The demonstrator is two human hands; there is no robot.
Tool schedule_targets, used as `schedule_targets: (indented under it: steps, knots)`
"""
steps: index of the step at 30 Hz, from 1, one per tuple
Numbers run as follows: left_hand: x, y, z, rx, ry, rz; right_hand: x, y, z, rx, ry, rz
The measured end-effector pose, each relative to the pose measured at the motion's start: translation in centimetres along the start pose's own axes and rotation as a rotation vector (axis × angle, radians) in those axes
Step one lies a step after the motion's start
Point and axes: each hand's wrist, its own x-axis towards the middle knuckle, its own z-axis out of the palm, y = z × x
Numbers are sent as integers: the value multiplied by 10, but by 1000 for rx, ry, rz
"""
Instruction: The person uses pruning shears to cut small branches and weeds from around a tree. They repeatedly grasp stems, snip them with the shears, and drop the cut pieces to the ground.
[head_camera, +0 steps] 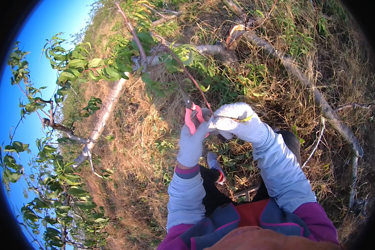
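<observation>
Both of my hands wear white knit gloves and meet in front of my body. My left hand [192, 142] grips a pair of shears [190, 120] with pink handles, their dark metal blades pointing up and away from me. Close beside it, my right hand [237, 122] pinches the end of a thin reddish shoot [192, 78], which slants up and left among green leaves. A narrow yellow-green leaf [247, 119] sticks out at the right glove. The gloves overlap, so some fingers and part of the handles are hidden.
A pale tree limb [107, 107] rises on the left with leafy twigs [81, 64]. A thick grey branch [303, 78] lies low on the right, near a split stump of wood [236, 32]. Dry grass [137, 150] covers the ground around my shoe [214, 161].
</observation>
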Motion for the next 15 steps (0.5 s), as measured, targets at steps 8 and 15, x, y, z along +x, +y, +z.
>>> schedule_targets:
  steps: [8,15]
  knots:
    - [-2,23,10,198,-19,145,0,-1,1,91,16,-15]
    - [7,27,4,670,16,419,0,1,-3,61,1,-12]
